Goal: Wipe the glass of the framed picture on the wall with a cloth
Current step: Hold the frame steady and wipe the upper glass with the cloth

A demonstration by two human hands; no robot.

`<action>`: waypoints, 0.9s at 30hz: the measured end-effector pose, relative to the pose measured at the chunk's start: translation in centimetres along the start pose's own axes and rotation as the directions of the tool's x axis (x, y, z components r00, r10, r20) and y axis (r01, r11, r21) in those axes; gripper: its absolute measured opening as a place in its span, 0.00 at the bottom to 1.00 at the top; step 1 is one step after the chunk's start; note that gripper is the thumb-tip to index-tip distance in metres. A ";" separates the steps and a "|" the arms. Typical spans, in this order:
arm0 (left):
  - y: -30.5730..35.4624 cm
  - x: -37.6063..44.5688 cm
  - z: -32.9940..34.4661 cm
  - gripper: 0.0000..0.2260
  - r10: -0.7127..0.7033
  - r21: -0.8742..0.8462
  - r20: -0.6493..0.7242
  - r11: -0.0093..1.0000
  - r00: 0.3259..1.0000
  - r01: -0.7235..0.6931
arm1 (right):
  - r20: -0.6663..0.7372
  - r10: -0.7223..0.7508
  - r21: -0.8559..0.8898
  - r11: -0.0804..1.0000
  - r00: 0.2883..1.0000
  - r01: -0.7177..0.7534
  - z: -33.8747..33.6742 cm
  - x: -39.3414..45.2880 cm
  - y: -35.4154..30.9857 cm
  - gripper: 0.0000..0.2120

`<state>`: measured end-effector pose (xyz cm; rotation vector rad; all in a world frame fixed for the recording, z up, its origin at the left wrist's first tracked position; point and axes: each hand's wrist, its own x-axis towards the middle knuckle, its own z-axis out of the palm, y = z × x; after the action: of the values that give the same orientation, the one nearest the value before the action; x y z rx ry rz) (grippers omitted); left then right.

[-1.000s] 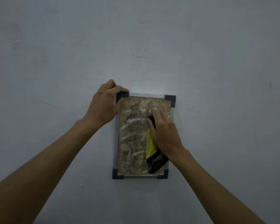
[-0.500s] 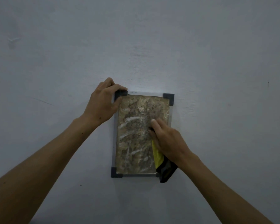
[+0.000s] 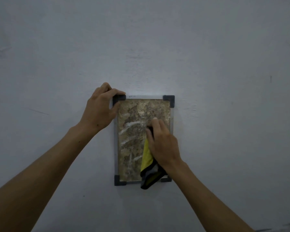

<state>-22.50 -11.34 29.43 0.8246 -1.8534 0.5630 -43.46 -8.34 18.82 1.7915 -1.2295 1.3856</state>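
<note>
From the head view, the framed picture hangs on the wall, its top-left corner gripped by the left hand. The cloth is pressed to mid-glass under the right hand's flat fingers. White smears (left half) are left unwiped.

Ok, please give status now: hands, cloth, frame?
Left hand grips frame top-left corner. Right hand presses cloth on glass, right side. White smears on left. Nothing obstructing.
</note>
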 end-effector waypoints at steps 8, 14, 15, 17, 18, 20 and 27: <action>0.0 0.0 -0.1 0.12 -0.010 -0.007 -0.016 1.000 1.000 0.010 | -0.183 0.348 0.112 0.937 0.919 -0.332 0.0 -0.3 0.2 0.04; 0.1 -0.1 -0.1 0.13 -0.011 -0.010 -0.004 1.000 1.000 0.011 | -0.032 0.093 0.052 0.994 0.995 -0.091 0.9 -0.2 -1.1 0.09; 0.1 -0.1 -0.1 0.13 -0.013 -0.010 -0.006 1.000 1.000 0.013 | -0.024 0.089 0.052 0.995 0.996 -0.088 0.6 -0.2 -0.6 0.10; 0.1 -0.1 0.0 0.13 -0.013 -0.010 -0.007 1.000 1.000 0.013 | -0.066 0.163 0.064 0.985 0.984 -0.158 0.0 -0.4 0.4 0.08; 0.2 -0.1 0.0 0.12 -0.011 -0.012 -0.007 1.000 1.000 0.011 | -0.106 0.227 0.091 0.972 0.968 -0.218 -0.4 -0.4 0.8 0.06; 0.2 0.0 0.1 0.12 -0.008 -0.013 -0.009 1.000 1.000 0.008 | -0.165 0.347 0.145 0.935 0.923 -0.325 -0.8 -0.2 1.1 0.04; 0.1 0.0 0.0 0.12 -0.012 -0.009 -0.014 1.000 1.000 0.011 | -0.053 0.201 0.137 0.972 0.978 -0.192 0.9 0.4 -2.0 0.05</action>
<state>-22.58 -11.33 29.43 0.8228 -1.8359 0.5516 -41.29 -8.38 19.14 1.7318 -1.3375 1.6591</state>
